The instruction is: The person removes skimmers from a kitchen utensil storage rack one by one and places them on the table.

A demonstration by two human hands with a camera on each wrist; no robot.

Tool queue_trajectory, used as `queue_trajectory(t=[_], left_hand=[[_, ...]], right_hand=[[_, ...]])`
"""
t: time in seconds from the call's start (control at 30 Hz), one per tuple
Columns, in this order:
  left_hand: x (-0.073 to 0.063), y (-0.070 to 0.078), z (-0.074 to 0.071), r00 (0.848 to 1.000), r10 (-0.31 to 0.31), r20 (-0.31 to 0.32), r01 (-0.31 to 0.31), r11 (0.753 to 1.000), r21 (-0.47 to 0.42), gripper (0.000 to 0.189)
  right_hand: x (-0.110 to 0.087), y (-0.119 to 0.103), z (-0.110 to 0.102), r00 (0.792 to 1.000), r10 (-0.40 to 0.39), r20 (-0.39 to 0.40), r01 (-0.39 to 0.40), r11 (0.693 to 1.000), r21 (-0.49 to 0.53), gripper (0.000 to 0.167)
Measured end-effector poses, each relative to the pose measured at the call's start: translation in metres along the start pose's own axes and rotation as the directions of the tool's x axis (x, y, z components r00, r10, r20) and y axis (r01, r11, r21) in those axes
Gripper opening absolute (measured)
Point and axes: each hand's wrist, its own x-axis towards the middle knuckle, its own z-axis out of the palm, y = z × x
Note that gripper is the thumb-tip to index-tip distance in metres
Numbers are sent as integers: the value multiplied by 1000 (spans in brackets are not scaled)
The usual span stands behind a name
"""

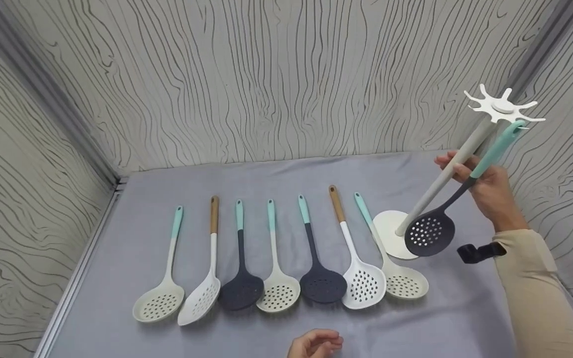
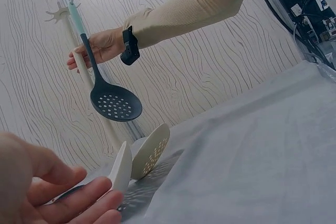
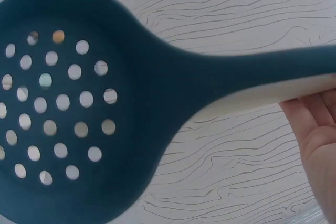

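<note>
A white utensil stand (image 1: pixel 433 191) with a hooked top rises at the right. A dark skimmer (image 1: pixel 429 232) with a mint handle hangs there, its handle end at a hook. My right hand (image 1: pixel 491 189) is behind the skimmer's handle, next to the pole. Its fingers reach past the pole, loosely extended; the handle hides part of the hand. In the right wrist view the skimmer's perforated bowl (image 3: pixel 68 124) fills the left side. My left hand (image 1: pixel 315 343) hovers low at the front with relaxed fingers, holding nothing; the left wrist view shows this hand (image 2: pixel 58 187) closer.
Several skimmers lie in a row on the grey cloth, among them a cream one (image 1: pixel 159 302) at the left, a wooden-handled white one (image 1: pixel 364 286) and a mint-handled cream one (image 1: pixel 404 283) beside the stand's base (image 1: pixel 391 246). Wood-patterned panels (image 1: pixel 266 79) enclose the table.
</note>
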Motion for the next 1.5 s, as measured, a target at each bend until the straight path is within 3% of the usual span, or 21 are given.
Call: queue_trajectory(t=[0.17,0.23,0.37,0.5,0.63,0.7,0.73,0.8,0.9,0.93,1.03,1.13,1.23,1.5], left_hand=[[9,1,4,996,24,-86,-24,1000,-1,33],[11,2,5,993,29,-115,-31,999,-12,31],[10,5,3,988,57,-145,-58,998,-5,29],[7,9,-5,979,94,-181,-91,996,21,30],[4,10,-15,971,109,-213,-111,994,5,33],[2,9,-20,966,107,-236,-111,994,-3,33],[0,9,-23,963,110,-244,-115,993,-8,34],[-3,9,-27,955,112,-276,-119,993,-9,33],[-8,8,-31,941,139,-308,-145,989,2,34],[-9,8,-32,937,153,-313,-158,987,10,34],[-15,6,-34,932,178,-316,-181,983,19,36],[-19,4,-35,928,174,-331,-183,983,4,38],[-22,4,-36,912,165,-375,-181,984,-7,38],[-23,11,-42,824,212,-526,-202,976,77,24]], right_hand=[[0,-5,-3,998,49,-37,-51,996,-66,29],[-2,-7,-3,994,66,-85,-72,995,-71,27],[-12,-12,-4,984,58,-167,-57,998,13,22],[-26,-21,2,959,28,-281,-12,998,59,22],[-40,-25,10,948,-40,-316,71,994,86,26],[-46,-23,13,944,-101,-314,111,994,14,24],[-49,-20,16,936,-135,-325,114,990,-84,22],[-53,-16,21,914,-188,-360,72,947,-312,23],[-57,-11,28,887,-231,-401,-42,822,-568,30],[-57,-10,30,879,-244,-409,-69,785,-615,31],[-57,-8,35,860,-274,-431,-97,741,-665,31],[-56,-6,37,844,-298,-446,-113,713,-692,27],[-56,-3,38,836,-304,-456,-126,703,-700,26],[-59,7,36,836,-300,-460,-140,694,-707,19]])
